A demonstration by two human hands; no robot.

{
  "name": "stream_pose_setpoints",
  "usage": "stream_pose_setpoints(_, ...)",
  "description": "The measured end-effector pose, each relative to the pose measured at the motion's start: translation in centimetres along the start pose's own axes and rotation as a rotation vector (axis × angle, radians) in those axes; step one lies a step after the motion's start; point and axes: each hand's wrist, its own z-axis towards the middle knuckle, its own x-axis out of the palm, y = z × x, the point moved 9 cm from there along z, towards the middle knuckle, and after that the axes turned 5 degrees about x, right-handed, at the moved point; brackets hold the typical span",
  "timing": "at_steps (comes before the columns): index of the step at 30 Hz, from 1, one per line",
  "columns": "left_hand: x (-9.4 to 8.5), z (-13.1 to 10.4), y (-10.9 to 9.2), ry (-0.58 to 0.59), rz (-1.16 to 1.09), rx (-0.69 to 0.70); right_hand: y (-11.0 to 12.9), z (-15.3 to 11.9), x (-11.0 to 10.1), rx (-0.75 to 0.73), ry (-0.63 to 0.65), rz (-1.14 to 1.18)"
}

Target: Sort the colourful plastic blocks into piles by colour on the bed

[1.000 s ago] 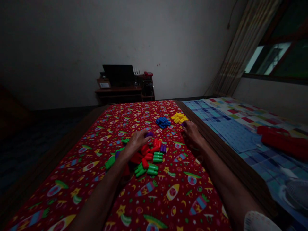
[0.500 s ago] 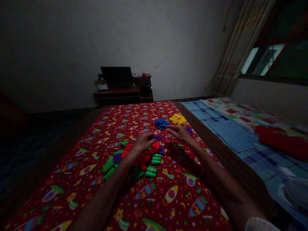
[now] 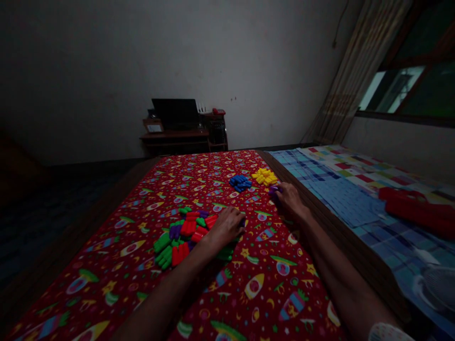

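A mixed heap of plastic toy blocks, with red blocks (image 3: pixel 188 228), green blocks (image 3: pixel 163 242) and purple blocks (image 3: pixel 175 231), lies on the red patterned cloth (image 3: pixel 263 284). Over the heap's right edge my left hand (image 3: pixel 227 225) is closed, its fingertips on a purple block (image 3: pixel 243 221) that is mostly hidden. My right hand (image 3: pixel 289 198) reaches to the far right of the cloth, its fingers closed at a small purple pile (image 3: pixel 273 190). The fingers cover part of that pile. Just beyond are a blue pile (image 3: pixel 240 183) and a yellow pile (image 3: pixel 264 176).
Right of the cloth runs a dark brown edge (image 3: pixel 334 237), then a blue checked sheet (image 3: pixel 355 199) with a red bag (image 3: pixel 419 210). A round fan-like object (image 3: pixel 439 284) sits at the lower right. A desk with a monitor (image 3: pixel 176 113) stands by the far wall.
My right hand has moved right to the purple pile. My left hand, which held a purple block above the heap, has come down to another purple block at the heap's right edge.
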Motion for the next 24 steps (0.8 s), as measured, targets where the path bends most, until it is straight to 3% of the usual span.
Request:
stream_pose_setpoints(3, -0.2, 0.0, 0.3, -0.014, -0.016, -0.024, -1.5, 0.0, 0.6, 0.013, 0.013, 0.01)
stream_pose_setpoints(7, -2.0, 0.2, 2.3, -0.217, -0.268, -0.136, -0.2, 0.2, -1.2, -0.028, -0.072, 0.13)
stream_pose_setpoints(10, -2.7, 0.1, 4.3, -0.342, -0.582, -0.311, 3.8, -0.5, -2.0, -0.122, 0.014, 0.339)
stream_pose_setpoints(14, -1.3, 0.2, 4.6, -0.317, -1.135, -0.445, 12.1, -4.1, -0.5, -0.448, 0.374, 0.58)
stream_pose_setpoints(17, -0.7, 0.3, 4.1, -0.308, -1.329, -0.428, 14.7, -5.9, 0.0, -0.593, 0.395, 0.552)
stream_pose_setpoints(20, -0.9, 0.3, 4.3, -0.305, -1.209, -0.378, 13.2, -4.8, -0.1, -0.541, 0.297, 0.493)
stream_pose_setpoints(24, -2.9, -0.2, 5.2, -0.274, -0.634, -0.281, 6.7, -1.2, -1.2, -0.251, 0.065, 0.276)
